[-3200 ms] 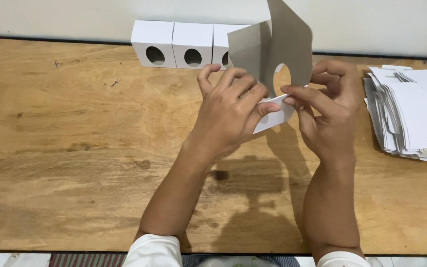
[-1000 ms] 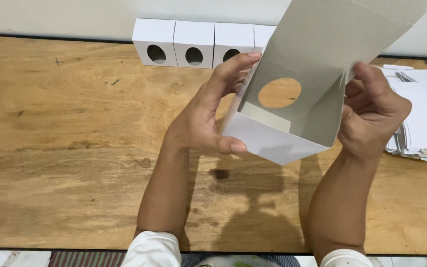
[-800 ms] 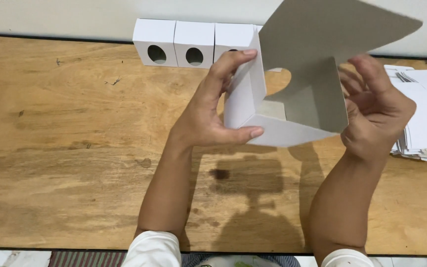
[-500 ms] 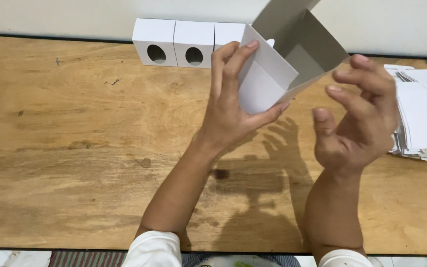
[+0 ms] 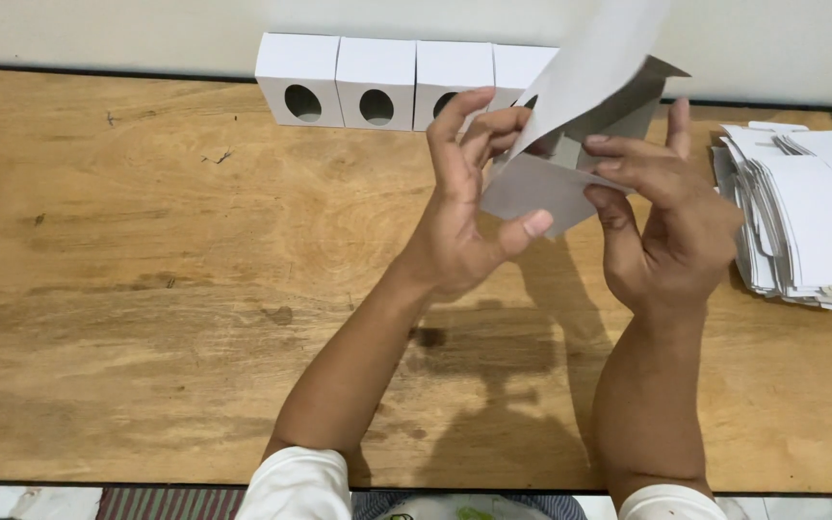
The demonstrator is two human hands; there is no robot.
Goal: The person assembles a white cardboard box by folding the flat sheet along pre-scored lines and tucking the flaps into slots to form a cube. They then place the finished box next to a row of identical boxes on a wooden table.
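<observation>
Two bare hands hold a half-folded card box [image 5: 570,144] up in the air, in the upper middle of the frame, a bit right of centre. The box is white outside and grey inside. It is not flat and not yet a full box. One big flap sticks up past the top edge of the frame.

The left hand [image 5: 464,226] grips the left side of the box. Its fingers [image 5: 455,125] curl up behind the card and its thumb presses on the front of the lower flap. So this grip is closed on the box.

The right hand [image 5: 671,226] is on the right side of the box. Its fingers [image 5: 628,154] lie bent over a grey flap and press on it from the front, and one finger points straight up behind. I cannot see the thumb well, but the hand pinches the card.

Below the hands is a wooden worktop [image 5: 166,289], brown with dark marks. The shadows of the arms fall on it.

At the top of the frame, against the pale wall, stands a row of finished white boxes [image 5: 377,87], side by side and touching. Each has a round hole in its front. The last one on the right is partly hidden behind the held box.

At the right edge of the frame lies a stack of flat white card pieces [image 5: 811,221], near the right hand but not touching it.

Both arms have white sleeves [image 5: 291,481] at the bottom of the frame.
</observation>
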